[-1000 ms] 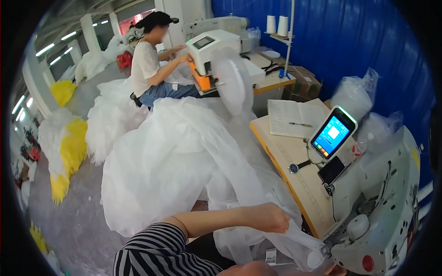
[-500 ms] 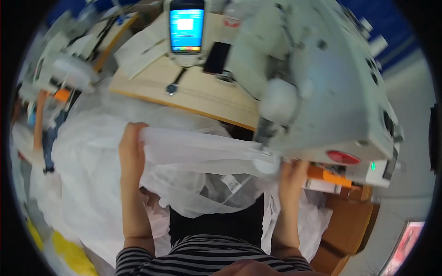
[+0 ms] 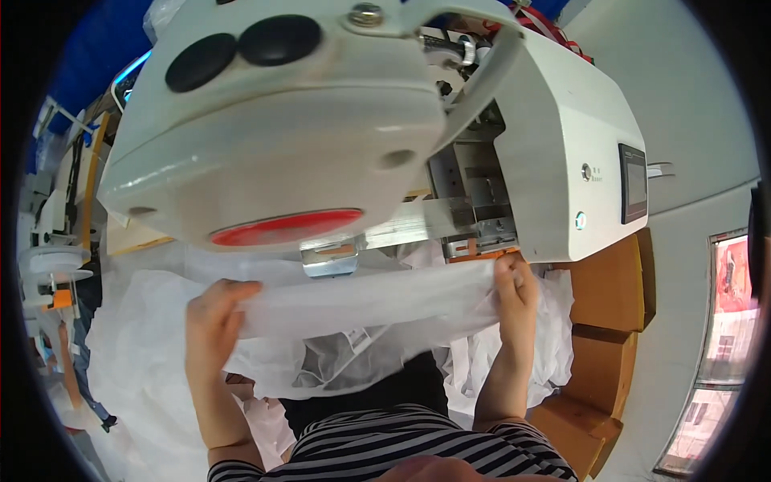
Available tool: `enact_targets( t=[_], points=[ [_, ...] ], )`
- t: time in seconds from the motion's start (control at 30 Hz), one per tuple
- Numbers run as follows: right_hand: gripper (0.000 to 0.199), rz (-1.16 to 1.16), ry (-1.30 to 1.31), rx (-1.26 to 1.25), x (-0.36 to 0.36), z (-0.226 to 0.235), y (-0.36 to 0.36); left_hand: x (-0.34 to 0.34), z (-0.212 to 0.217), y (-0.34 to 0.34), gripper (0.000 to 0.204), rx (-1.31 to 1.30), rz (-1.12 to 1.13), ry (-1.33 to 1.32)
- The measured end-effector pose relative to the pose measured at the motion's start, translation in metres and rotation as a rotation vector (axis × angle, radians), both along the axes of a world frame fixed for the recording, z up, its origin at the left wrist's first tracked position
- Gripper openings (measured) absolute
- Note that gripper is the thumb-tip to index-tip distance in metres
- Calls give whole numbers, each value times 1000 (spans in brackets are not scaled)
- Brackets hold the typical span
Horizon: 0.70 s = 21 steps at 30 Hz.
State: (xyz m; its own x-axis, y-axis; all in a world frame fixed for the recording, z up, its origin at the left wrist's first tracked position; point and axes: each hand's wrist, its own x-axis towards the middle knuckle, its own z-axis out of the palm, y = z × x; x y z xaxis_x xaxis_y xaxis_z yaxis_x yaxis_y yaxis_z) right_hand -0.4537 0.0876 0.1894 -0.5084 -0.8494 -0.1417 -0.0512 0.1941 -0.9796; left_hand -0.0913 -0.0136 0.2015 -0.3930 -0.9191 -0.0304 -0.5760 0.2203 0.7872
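Sheer white fabric stretches as a folded band between my two hands, its loose part hanging toward my lap. My left hand grips the band's left end, thumb and fingers closed on it. At the right end my right hand pinches the cloth, close to an orange part of the machine. Just beyond the band stands a large white sewing machine with a red oval on its head. Below the head, a clear guard is near the cloth's far edge. A small white label shows on the hanging fabric.
A control box with a small screen forms the machine's right side. Brown cardboard boxes stand at right, near a window. More white fabric heaps at left. Another person's arm shows at far left.
The view has shifted toward the machine, which now fills the upper middle. My right hand has come out from beside the machine's head, and the fabric band is in front of it.
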Motion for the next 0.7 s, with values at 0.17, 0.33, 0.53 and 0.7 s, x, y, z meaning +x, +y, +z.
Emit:
enact_targets(
  t=[0.17,0.33,0.53,0.7],
  points=[
    [17,-249,999,42,-1,-29,-27,-31,-31,-14,14,-565,6,-91],
    [17,-325,1411,-190,-5,-45,-40,-6,-54,-13,10,-565,119,-48],
    [33,-258,1165,175,-1,-5,-36,-10,-38,-19,18,-1068,182,-212],
    [33,-309,1261,-503,64,12,-31,34,-60,-4,14,-837,210,-272]
  ],
)
